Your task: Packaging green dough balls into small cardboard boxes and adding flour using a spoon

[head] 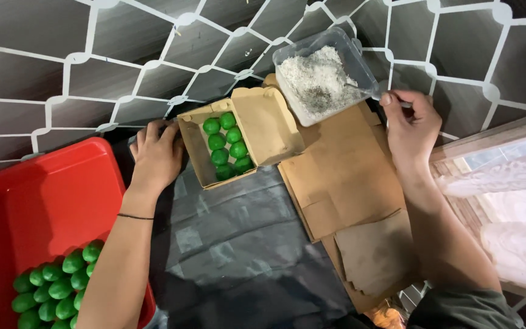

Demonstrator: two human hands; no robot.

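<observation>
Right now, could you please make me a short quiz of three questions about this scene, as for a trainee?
1. True or false: the open brown cardboard box holds round green balls.
2. What does the right hand hold? A) a thin metal spoon B) a knife C) a green ball
3. Fill in: the left hand rests against the box's ____ side, as the head camera sees it.

Key: 1 true. 2 A; the spoon reaches into the clear plastic tub of white shreds. 3 left.
</observation>
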